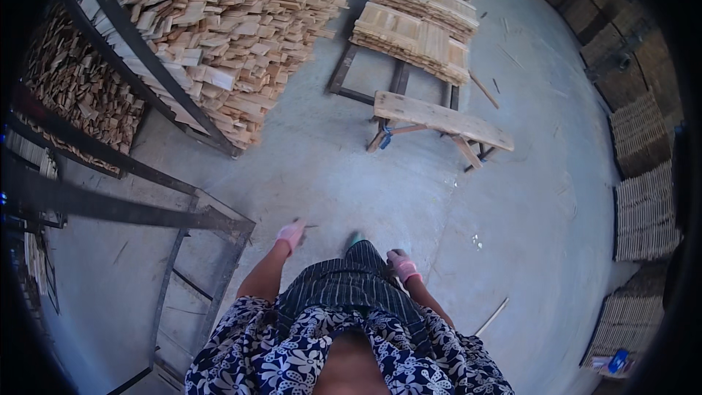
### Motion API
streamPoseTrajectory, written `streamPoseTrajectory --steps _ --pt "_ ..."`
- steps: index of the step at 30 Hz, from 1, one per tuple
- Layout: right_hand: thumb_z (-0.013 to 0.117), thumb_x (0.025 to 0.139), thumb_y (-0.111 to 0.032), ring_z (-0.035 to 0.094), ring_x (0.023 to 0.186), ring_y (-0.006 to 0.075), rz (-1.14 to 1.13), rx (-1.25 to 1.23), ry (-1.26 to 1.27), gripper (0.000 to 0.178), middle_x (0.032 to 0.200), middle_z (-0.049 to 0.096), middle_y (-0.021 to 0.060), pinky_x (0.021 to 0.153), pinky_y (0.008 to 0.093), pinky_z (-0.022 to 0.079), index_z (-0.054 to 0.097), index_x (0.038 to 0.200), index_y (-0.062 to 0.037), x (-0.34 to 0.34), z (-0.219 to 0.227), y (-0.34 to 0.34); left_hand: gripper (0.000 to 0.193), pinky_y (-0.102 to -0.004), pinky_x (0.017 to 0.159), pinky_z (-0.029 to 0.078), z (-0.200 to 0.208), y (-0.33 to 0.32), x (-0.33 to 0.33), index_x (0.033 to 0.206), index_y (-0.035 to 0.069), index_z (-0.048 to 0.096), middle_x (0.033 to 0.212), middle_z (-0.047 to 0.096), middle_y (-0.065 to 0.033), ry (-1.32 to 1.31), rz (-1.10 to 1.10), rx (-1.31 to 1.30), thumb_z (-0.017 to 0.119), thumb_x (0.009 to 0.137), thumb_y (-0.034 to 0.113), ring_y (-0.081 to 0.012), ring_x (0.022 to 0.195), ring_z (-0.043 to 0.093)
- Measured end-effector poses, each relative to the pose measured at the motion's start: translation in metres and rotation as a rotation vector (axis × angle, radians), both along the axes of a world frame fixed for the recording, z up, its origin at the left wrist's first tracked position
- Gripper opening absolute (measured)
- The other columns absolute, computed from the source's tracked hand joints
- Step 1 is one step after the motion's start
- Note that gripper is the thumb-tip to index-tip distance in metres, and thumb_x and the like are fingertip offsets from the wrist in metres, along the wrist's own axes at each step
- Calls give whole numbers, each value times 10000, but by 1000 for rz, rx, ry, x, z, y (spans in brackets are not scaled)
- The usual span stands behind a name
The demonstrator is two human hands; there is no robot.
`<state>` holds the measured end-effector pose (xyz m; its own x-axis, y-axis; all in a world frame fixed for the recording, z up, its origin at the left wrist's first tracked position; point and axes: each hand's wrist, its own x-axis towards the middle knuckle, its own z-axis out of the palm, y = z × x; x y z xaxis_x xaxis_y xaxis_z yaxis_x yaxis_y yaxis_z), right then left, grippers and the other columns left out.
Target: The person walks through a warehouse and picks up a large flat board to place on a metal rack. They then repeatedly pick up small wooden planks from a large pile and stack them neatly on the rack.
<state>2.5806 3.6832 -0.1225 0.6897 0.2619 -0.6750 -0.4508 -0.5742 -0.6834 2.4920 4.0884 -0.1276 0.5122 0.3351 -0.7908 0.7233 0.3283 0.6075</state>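
My left hand (292,235), in a pink work glove, hangs out to the left of my dark striped apron (333,278). Its fingers look apart, and a thin dark sliver shows beside them; whether it touches the hand or lies on the floor is unclear. On the other side, my right hand (402,265) hangs close to the apron in a pink glove with greyish fingertips. Its fingers are small and partly turned away, so their grip is hard to read. The tip of a green shoe (356,237) peeks out past the apron.
A black metal frame (234,230) stands close at my left. Beyond it rises a large heap of wood slats (234,36). Ahead are a wooden bench (439,118) and stacked boards (409,33) on a metal base. Bundles (645,212) line the right wall; a stick (491,316) lies at right.
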Motion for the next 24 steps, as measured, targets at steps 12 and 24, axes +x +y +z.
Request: streamPoseTrajectory --steps 12,24 --pt "588 911 -359 611 672 182 62 -103 104 416 821 632 58 569 343 501 605 1177 -41 378 27 130 367 -324 469 406 11 136 187 1173 147 548 740 522 -4 38 201 -72 605 927 413 -142 574 509" --pt "581 902 -324 500 580 125 -370 134 282 284 713 490 -14 528 310 430 569 1079 -102 622 43 240 340 -365 629 467 -72 329 366 1082 64 605 789 583 -84 41 -238 370 595 911 358 -204 696 575"
